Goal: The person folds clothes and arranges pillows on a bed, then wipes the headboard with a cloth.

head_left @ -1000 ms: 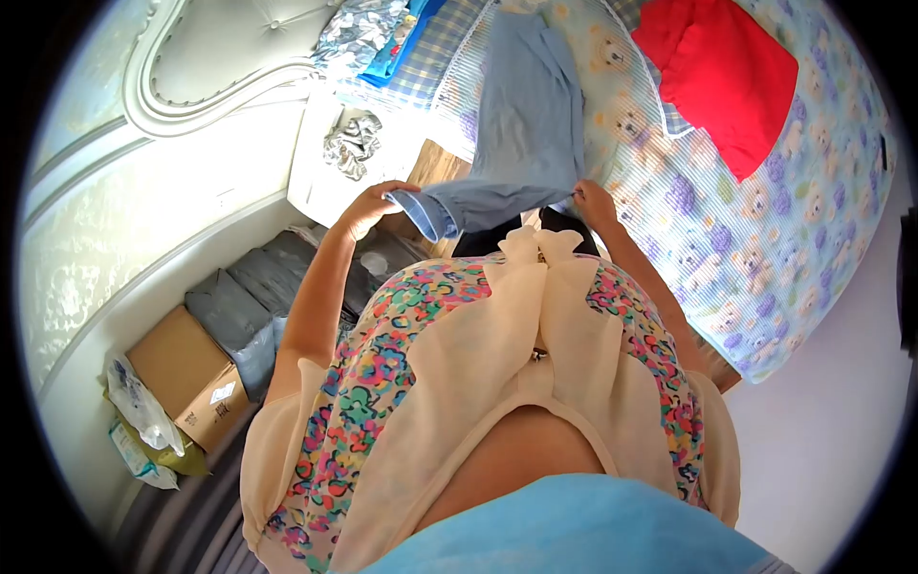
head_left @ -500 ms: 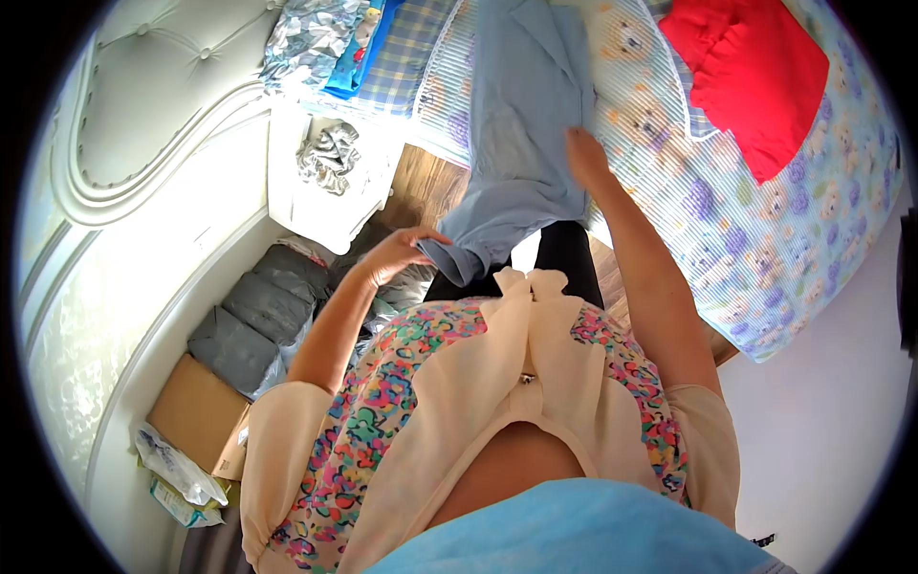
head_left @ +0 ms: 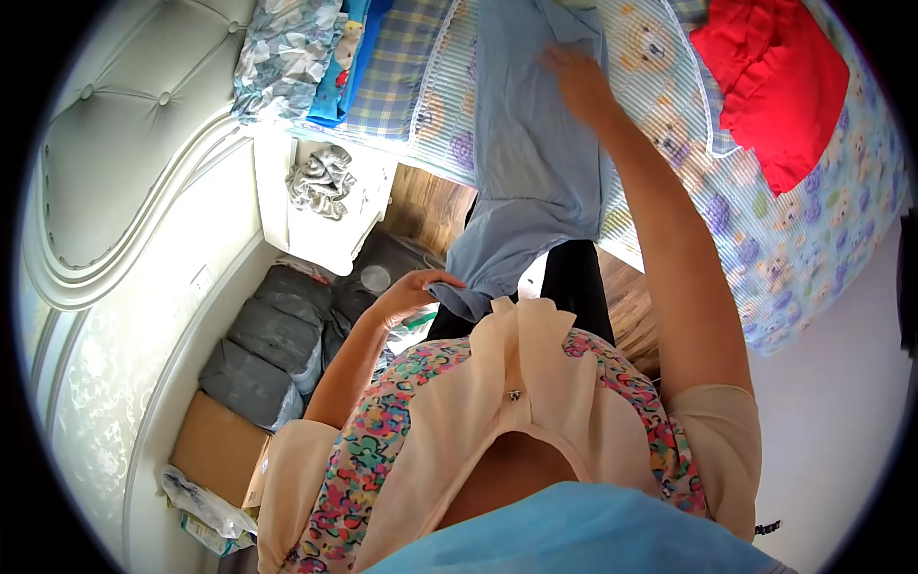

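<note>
The light-blue garment (head_left: pixel 535 143) lies stretched lengthwise over the near edge of the bear-print bedspread (head_left: pixel 751 225), its lower end reaching down in front of the person's black trousers (head_left: pixel 577 287). The left hand (head_left: pixel 406 297) keeps its grip pinched on that lower end, where the cloth is bunched. The right hand's (head_left: pixel 579 81) grip is released, fingers extended over the garment's upper part; whether they touch it I cannot tell. To the right, a red cloth (head_left: pixel 779 91); to the left, crumpled grey fabric (head_left: pixel 322 182) on a white nightstand (head_left: pixel 371 187)
</note>
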Demonstrator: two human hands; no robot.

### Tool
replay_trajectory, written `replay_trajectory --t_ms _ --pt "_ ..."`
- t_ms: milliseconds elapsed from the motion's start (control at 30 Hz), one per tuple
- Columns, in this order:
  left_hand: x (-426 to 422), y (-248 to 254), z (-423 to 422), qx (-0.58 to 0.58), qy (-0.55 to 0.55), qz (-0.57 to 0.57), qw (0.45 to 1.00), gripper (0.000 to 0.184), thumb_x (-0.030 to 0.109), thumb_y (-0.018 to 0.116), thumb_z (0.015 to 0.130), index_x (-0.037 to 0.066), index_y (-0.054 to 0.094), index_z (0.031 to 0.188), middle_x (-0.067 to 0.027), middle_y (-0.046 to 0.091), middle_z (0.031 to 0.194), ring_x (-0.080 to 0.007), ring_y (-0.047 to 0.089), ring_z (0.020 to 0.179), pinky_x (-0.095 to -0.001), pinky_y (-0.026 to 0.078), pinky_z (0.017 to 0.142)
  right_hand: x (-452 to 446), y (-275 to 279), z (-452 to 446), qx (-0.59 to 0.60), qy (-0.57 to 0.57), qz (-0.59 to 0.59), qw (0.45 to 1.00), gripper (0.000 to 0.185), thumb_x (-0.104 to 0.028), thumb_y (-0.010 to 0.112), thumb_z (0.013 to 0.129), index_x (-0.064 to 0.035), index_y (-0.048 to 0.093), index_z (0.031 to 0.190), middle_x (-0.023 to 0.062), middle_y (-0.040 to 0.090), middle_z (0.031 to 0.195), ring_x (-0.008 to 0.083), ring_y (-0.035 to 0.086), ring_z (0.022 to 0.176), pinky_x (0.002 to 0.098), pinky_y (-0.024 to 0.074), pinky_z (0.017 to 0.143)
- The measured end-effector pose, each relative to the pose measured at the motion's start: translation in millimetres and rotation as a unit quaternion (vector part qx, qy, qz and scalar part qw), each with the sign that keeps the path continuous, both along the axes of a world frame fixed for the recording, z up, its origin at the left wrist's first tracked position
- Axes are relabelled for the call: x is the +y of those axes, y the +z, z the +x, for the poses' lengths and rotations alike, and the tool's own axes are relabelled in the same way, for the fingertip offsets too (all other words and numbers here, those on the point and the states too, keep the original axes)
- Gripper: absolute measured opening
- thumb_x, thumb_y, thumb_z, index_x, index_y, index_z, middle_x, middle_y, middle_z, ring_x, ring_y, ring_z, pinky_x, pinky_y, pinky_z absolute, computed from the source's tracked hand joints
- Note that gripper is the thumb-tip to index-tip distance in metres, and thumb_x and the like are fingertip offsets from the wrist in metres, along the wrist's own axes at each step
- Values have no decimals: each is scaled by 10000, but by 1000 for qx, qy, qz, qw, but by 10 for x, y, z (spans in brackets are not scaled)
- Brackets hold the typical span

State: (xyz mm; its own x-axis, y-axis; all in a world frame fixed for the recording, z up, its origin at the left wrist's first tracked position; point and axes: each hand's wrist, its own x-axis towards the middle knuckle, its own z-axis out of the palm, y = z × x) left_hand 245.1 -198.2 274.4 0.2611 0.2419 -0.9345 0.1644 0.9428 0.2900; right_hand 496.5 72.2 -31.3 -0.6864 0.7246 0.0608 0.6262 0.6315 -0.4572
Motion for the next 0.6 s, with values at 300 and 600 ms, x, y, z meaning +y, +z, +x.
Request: replay_trajectory --t_ms 300,600 --pt "402 58 128 16 -121 33 992 386 -92 631 752 11 662 1122 -44 679 1083 -108 606 1010 -239 445 912 -82 204 217 3 -273 46 961 394 -148 528 859 -98 539 1249 127 526 1299 301 559 1115 440 449 898" --pt "2208 -228 293 -15 -148 70 986 396 6 622 759 66 664 1148 -8 685 1021 -145 644 948 -268 515 884 -2315 311 767 229 -258 -779 523 588 -521 471 946 -13 634 1192 126 624 1207 221 562 1134 297 373 1017"
